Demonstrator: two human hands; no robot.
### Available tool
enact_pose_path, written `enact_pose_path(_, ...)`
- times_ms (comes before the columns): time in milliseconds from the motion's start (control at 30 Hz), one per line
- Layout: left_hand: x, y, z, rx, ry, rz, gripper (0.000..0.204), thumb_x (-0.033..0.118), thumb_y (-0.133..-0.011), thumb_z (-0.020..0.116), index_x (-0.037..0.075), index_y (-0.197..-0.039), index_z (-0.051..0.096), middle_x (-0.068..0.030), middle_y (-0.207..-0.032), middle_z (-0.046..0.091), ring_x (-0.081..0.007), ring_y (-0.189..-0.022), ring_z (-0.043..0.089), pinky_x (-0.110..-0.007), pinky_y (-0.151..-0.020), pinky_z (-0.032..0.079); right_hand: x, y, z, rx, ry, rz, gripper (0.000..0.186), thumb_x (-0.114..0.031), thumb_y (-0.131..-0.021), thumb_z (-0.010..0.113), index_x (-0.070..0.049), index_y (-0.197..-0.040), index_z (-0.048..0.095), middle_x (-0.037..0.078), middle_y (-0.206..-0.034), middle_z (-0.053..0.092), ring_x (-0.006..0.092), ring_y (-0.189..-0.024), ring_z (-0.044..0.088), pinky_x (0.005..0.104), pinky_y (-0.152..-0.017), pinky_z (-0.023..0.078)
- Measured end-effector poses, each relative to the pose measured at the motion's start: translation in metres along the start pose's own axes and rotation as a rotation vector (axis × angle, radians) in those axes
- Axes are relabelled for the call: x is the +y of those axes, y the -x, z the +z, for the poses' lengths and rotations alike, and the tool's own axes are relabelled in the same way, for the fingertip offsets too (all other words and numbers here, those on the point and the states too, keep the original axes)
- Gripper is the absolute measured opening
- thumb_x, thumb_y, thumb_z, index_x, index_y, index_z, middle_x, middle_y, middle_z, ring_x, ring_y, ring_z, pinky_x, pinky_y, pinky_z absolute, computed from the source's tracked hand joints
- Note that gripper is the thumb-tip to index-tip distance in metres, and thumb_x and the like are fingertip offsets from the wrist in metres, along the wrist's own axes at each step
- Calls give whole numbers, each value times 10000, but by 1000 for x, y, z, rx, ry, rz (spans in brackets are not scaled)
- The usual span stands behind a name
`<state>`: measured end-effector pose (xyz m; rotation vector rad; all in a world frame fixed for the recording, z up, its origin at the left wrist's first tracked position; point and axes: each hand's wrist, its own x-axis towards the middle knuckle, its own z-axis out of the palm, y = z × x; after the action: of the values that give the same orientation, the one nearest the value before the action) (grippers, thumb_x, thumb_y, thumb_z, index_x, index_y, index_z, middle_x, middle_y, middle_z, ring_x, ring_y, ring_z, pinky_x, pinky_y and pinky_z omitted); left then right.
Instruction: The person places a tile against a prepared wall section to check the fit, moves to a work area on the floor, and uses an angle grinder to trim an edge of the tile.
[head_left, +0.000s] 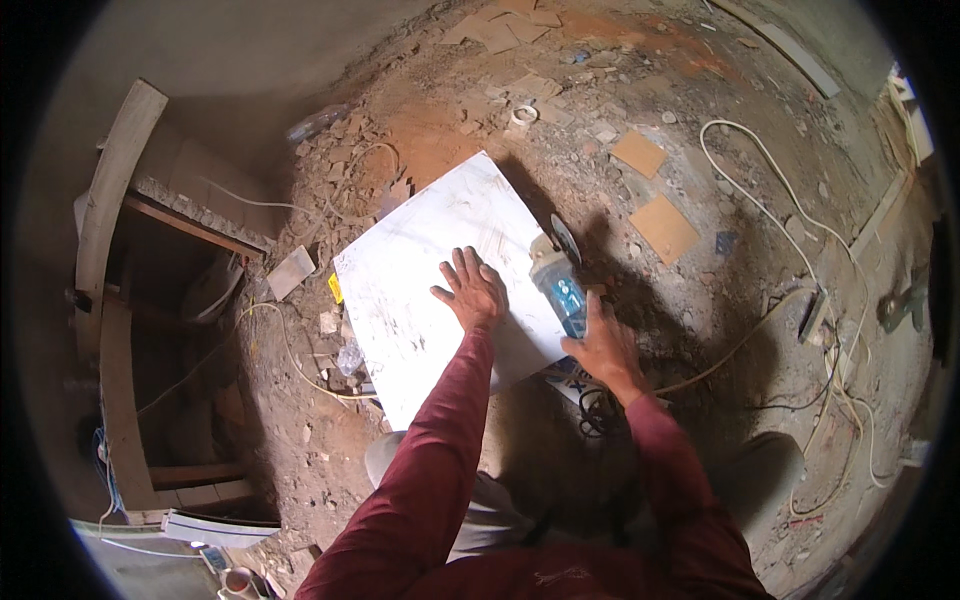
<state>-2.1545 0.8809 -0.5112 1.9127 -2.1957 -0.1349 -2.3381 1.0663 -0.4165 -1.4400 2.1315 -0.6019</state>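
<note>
A large white tile (420, 245), smudged with dirt, lies in front of me at a slant. My left hand (474, 290) rests flat on it with the fingers spread. My right hand (608, 350) is wrapped round the teal body of an angle grinder (562, 290). The grinder's thin disc (566, 240) stands upright just off the tile's right edge, and I cannot tell whether it touches. Under the tile's near right corner a printed box (575, 385) shows in part, with a coiled black cord (600, 415) beside it.
Rubble and broken tile cover the ground. Two tan tile pieces (664, 228) lie to the right, and a roll of tape (523, 115) lies beyond the tile. Pale cables (765, 150) loop along the right. A wooden frame (118, 400) stands at the left.
</note>
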Motion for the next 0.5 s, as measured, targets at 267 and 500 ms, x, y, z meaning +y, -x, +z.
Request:
enact_pose_path(267, -4, -14, 36, 112, -304, 37, 590, 358, -1065, 277, 168, -1623, 255, -45, -1702, 208, -367, -1560, 153, -748, -1156, 53, -30, -132, 0, 121, -170, -27, 879, -409, -771, 798, 47, -1435, 447, 249, -1081, 703, 410, -952, 709, 500, -817, 562)
enact_pose_path(500, -9, -1, 31, 120, -241, -52, 567, 429, -1079, 281, 247, -1616, 295, 10, -1699, 225, -334, -1561, 189, -738, -1151, 113, -58, -175, 40, 147, -230, -53, 779, -240, -755, 703, 53, -1409, 397, 316, -1190, 601, 486, -1038, 654, 550, -870, 542)
